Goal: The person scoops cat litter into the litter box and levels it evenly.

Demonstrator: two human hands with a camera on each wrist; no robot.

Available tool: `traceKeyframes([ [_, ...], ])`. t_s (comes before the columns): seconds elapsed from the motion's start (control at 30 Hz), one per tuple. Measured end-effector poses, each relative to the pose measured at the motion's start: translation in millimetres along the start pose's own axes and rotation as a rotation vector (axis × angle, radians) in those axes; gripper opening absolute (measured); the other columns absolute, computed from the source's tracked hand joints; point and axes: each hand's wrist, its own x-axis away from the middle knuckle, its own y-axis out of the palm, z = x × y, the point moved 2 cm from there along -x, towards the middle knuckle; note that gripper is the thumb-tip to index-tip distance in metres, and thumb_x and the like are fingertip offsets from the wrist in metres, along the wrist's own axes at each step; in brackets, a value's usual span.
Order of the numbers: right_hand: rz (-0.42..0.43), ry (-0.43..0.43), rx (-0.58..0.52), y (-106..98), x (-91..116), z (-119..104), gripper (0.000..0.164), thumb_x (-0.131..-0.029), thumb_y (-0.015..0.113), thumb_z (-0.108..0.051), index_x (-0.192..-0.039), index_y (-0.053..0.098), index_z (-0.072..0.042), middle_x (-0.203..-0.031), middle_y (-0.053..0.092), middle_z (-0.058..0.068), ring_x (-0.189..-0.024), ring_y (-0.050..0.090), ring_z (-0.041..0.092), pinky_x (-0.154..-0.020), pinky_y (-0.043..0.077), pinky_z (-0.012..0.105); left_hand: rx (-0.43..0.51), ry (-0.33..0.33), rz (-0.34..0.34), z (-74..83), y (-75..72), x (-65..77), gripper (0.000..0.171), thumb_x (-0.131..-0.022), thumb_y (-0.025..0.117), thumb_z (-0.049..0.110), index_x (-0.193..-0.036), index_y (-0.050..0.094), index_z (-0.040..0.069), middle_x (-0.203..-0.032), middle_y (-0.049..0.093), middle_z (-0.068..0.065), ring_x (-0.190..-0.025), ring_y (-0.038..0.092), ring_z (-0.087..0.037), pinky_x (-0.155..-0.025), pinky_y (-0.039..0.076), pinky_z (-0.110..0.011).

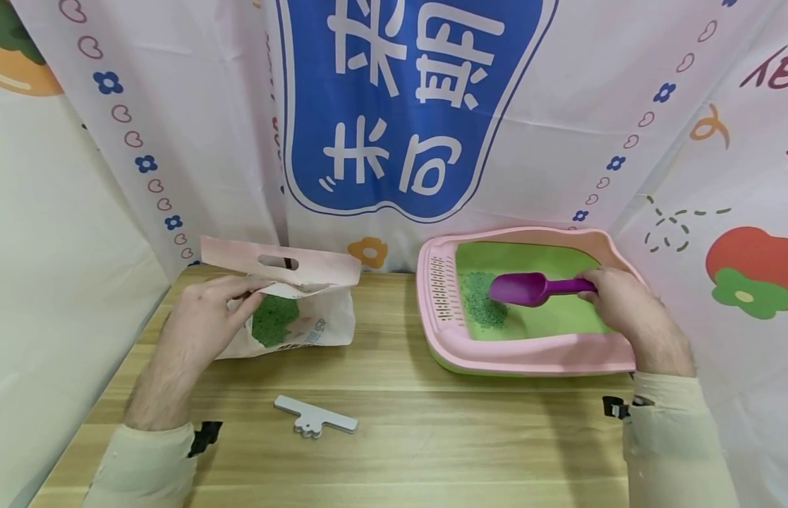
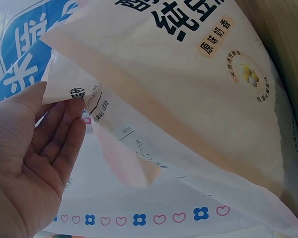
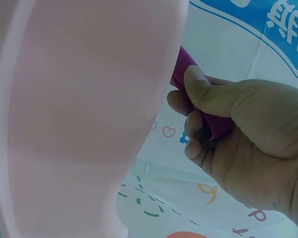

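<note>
At the left of the head view, a white and pink litter bag (image 1: 330,317) lies on the table with its mouth open. Green granules (image 1: 276,319) show inside it. My left hand (image 1: 206,314) pinches the edge of the bag's mouth between thumb and fingers; the left wrist view shows this hand (image 2: 39,148) on the bag's printed film (image 2: 188,109). My right hand (image 1: 628,307) grips the handle of a purple scoop (image 1: 527,289). The scoop's bowl is over green granules (image 1: 482,307) in a pink-rimmed litter box (image 1: 527,356). In the right wrist view, the box wall (image 3: 89,99) hides most of the scoop.
A grey-white clip (image 1: 314,415) lies on the wooden table (image 1: 432,437), in front of the bag. The litter box has a green floor and a slotted panel (image 1: 441,289) on its left side. A printed curtain (image 1: 228,141) hangs behind the table.
</note>
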Motion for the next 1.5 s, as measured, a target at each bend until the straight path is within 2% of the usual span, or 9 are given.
traceKeyframes([
  [0.13,0.007,-0.002,-0.03,2,1,-3,0.025,-0.112,0.075,-0.005,-0.131,0.077,0.012,-0.105,0.082,0.027,-0.096,0.076,0.043,-0.095,0.062,0.071,0.0,0.009,0.004,0.0,0.6,-0.3,0.027,-0.105,0.088,0.01,-0.132,0.089,0.011,-0.13,0.087,-0.023,-0.109,0.086,-0.052,-0.089,0.07,-0.071],
  [0.23,0.036,-0.022,-0.045,4,1,-5,0.023,-0.113,0.075,-0.006,-0.129,0.077,0.011,-0.102,0.081,0.024,-0.094,0.075,0.042,-0.094,0.062,0.07,0.001,0.011,0.005,-0.1,1.0,-0.3,0.027,-0.105,0.088,0.01,-0.132,0.089,0.011,-0.13,0.087,-0.023,-0.107,0.086,-0.052,-0.088,0.07,-0.071],
  [0.43,0.092,-0.052,-0.09,8,1,-10,0.014,-0.113,0.075,-0.005,-0.119,0.077,0.007,-0.093,0.078,0.016,-0.086,0.069,0.031,-0.083,0.059,0.056,0.004,0.004,-0.001,0.1,1.1,-0.3,0.027,-0.105,0.088,0.01,-0.133,0.089,0.011,-0.13,0.087,-0.023,-0.109,0.086,-0.053,-0.088,0.07,-0.071],
  [0.57,0.103,-0.057,-0.116,9,1,-14,0.013,-0.114,0.074,-0.006,-0.119,0.077,0.006,-0.093,0.077,0.015,-0.086,0.067,0.03,-0.082,0.057,0.052,0.006,0.001,-0.001,0.3,1.0,-0.7,0.027,-0.106,0.087,0.011,-0.132,0.089,0.01,-0.13,0.087,-0.024,-0.11,0.086,-0.054,-0.089,0.07,-0.072],
  [0.77,0.105,-0.05,-0.148,9,3,-22,0.015,-0.116,0.072,-0.008,-0.122,0.076,0.005,-0.098,0.078,0.017,-0.092,0.069,0.034,-0.087,0.059,0.059,0.005,0.005,0.003,-0.5,1.7,-1.0,0.027,-0.105,0.087,0.01,-0.132,0.089,0.009,-0.13,0.087,-0.025,-0.111,0.086,-0.054,-0.091,0.069,-0.072],
  [1.1,0.146,-0.11,-0.161,7,5,-44,0.017,-0.114,0.073,-0.007,-0.125,0.077,0.005,-0.106,0.078,0.023,-0.097,0.073,0.038,-0.092,0.062,0.069,-0.001,-0.003,-0.009,-0.2,1.2,-1.1,0.027,-0.106,0.087,0.011,-0.133,0.089,0.009,-0.131,0.087,-0.024,-0.113,0.085,-0.054,-0.093,0.069,-0.073],
  [1.33,0.163,-0.136,-0.179,6,8,-62,0.018,-0.114,0.074,-0.008,-0.128,0.077,0.004,-0.11,0.079,0.022,-0.099,0.075,0.039,-0.094,0.063,0.069,-0.002,-0.005,-0.01,-0.1,1.4,-0.9,0.027,-0.106,0.086,0.011,-0.133,0.089,0.01,-0.132,0.087,-0.024,-0.113,0.085,-0.054,-0.093,0.069,-0.073],
  [1.5,0.146,-0.152,-0.213,7,10,-78,0.021,-0.115,0.074,-0.009,-0.132,0.078,0.002,-0.111,0.08,0.019,-0.097,0.074,0.034,-0.091,0.064,0.063,-0.003,0.003,-0.003,0.0,1.7,-1.0,0.027,-0.106,0.087,0.01,-0.132,0.089,0.01,-0.131,0.087,-0.025,-0.112,0.085,-0.054,-0.091,0.07,-0.072],
])
